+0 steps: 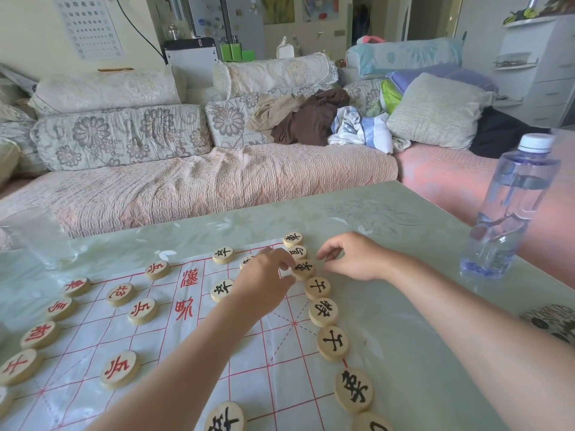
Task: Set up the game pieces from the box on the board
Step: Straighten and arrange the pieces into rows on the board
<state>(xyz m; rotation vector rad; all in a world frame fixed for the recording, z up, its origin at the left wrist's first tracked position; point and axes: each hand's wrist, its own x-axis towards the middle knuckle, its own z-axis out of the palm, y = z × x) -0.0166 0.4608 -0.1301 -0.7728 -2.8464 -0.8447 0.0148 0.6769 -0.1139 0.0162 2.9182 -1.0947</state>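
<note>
Left hand (264, 272) fingertips pinch disc (302, 269); right hand (348, 256) loose, empty. I'd centre disc on board (273, 353) crossing, then release.

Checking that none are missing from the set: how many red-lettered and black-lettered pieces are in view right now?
Red-lettered pieces: 8
Black-lettered pieces: 12, one partly behind the left hand
Edge piece, cut off at the left, lettering unreadable: 1
Total: 21

Left hand (264, 276) covers part of a far black piece (246, 261); near pieces (224, 417) and patterned box (552, 321) run past the frame's edges.
</note>
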